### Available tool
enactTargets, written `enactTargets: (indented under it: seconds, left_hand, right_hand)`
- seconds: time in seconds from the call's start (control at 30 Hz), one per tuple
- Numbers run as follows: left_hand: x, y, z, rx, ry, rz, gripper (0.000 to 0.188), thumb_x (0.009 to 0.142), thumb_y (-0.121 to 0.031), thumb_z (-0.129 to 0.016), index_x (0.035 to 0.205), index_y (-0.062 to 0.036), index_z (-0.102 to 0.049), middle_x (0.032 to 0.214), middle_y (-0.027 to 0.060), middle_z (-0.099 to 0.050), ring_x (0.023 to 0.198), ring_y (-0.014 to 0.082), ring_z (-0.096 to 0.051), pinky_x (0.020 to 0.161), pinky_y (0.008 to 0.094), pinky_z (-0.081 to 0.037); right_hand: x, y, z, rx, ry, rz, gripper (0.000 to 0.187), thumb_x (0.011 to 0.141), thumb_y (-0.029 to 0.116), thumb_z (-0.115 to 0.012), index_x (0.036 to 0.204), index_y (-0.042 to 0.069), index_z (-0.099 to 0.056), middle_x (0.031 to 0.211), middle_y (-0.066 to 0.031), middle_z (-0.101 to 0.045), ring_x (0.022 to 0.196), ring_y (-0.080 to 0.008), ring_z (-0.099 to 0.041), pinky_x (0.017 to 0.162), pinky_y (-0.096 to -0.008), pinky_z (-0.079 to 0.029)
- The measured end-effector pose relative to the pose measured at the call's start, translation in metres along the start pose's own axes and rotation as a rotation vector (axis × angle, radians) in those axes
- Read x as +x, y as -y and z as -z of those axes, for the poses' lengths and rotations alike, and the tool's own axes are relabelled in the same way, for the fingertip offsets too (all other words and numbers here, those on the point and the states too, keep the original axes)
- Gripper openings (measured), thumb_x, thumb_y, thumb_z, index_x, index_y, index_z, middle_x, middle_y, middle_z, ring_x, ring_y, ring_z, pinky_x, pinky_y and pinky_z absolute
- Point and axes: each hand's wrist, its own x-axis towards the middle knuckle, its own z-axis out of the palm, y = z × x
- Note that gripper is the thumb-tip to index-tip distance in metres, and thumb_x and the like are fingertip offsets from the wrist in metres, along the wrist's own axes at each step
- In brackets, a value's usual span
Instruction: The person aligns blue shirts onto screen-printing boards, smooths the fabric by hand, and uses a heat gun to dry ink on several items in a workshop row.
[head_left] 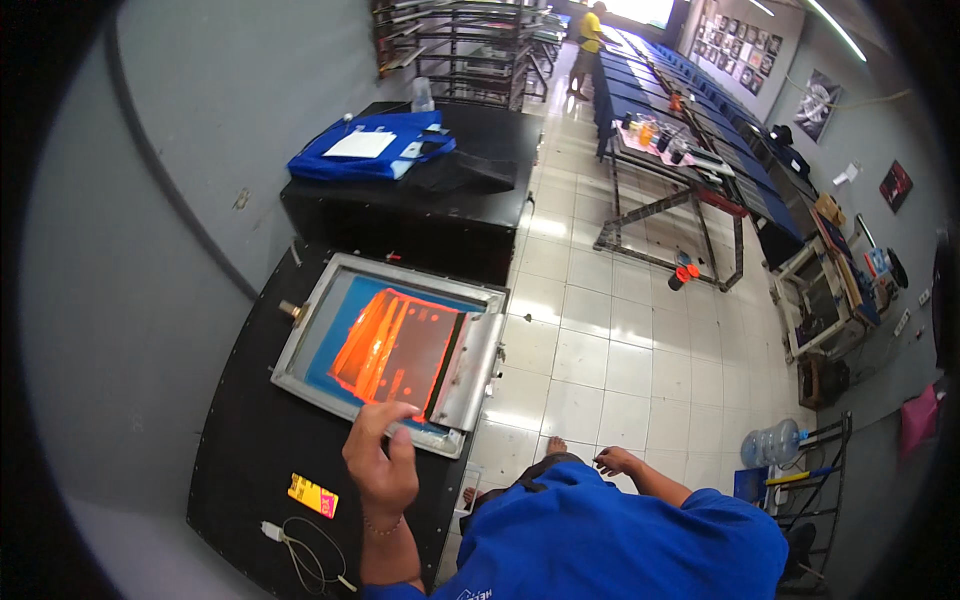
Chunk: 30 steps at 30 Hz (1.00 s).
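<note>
A screen-printing frame [290, 385] with a metal rim and blue mesh lies on the black table to my left. Orange ink [368, 350] is spread thickly over the left part of its printing area, and an orange line borders the rest. Along the right side rests a wide metal squeegee [471, 372] with a dark blade. My left hand [383, 462] hovers by the frame's near edge, thumb and forefinger apart with nothing between them. Down beside my body hangs my right hand [618, 461], loosely open; its fingertips look dark, and I see no held object.
On the black table [235, 470] lie a yellow-and-pink card [313, 495] and a white cable [290, 545]. A blue bag [375, 145] sits on the farther black table. Across the tiled floor, a metal stand [668, 175] carries ink cups. A water bottle [770, 445] stands right; a person [588, 50] is far off.
</note>
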Motion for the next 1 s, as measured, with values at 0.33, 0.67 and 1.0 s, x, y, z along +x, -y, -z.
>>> enactTargets:
  seconds: [0.33,0.67,1.0]
  left_hand:
    - [0.147,-0.128,-0.209,-0.24,0.435,-1.02,0.023,0.083,-0.021,-0.069,0.104,-0.0127,-0.066,0.099,0.0076,-0.066,0.086,0.0219,-0.063,0.071,0.0339,-0.052]
    - [0.207,-0.148,-0.448,-0.486,0.413,-1.117,0.025,0.069,-0.017,-0.075,0.093,-0.0139,-0.066,0.097,0.0068,-0.067,0.078,0.0262,-0.063,0.063,0.0394,-0.053]
    - [0.217,0.05,-0.557,-0.208,0.624,0.138,0.025,0.085,0.005,-0.053,0.109,0.0008,-0.062,0.092,0.0121,-0.068,0.081,0.0188,-0.064,0.073,0.0289,-0.05]
  right_hand:
    - [0.036,-0.076,0.071,0.375,-0.015,-0.061,0.035,0.093,0.024,-0.055,0.113,-0.003,-0.062,0.102,-0.0135,-0.069,0.08,-0.0232,-0.068,0.064,-0.0376,-0.057]
    - [0.08,-0.225,0.197,0.738,-0.077,-0.33,0.03,0.091,0.022,-0.057,0.114,0.003,-0.059,0.101,-0.0117,-0.066,0.08,-0.0239,-0.066,0.069,-0.0377,-0.056]
    - [0.163,-0.121,0.321,0.855,-0.179,-0.255,0.03,0.094,0.021,-0.054,0.117,0.002,-0.057,0.106,-0.0146,-0.066,0.086,-0.0274,-0.066,0.069,-0.0401,-0.055]
